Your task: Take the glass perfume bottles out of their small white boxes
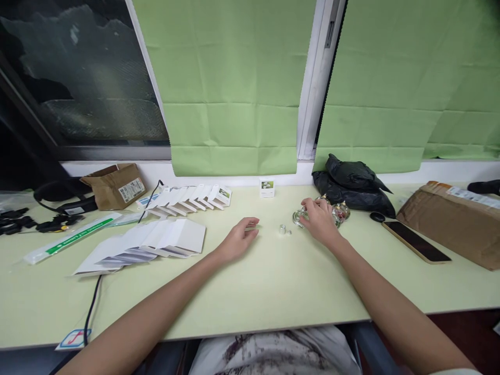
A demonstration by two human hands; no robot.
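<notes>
My left hand [239,238] hovers over or rests lightly on the table, its fingers loosely bent and apart, holding nothing. Clear, shiny glass ornaments [298,215] lie in a cluster right of centre. My right hand [321,221] is over them with fingers curled round one; its palm hides much of the piece. More ornaments [341,211] with gold-coloured tops show past its far side. Between my hands lie a small silvery cap [282,229] and a tinier shiny piece [289,232].
White folded boxes stand in a back row [187,199] and a front row [156,240] at left. A small white box [267,188] stands behind. Black bag [351,182], phone [416,241] and brown parcel [449,221] lie right. An open carton [117,187] sits back left.
</notes>
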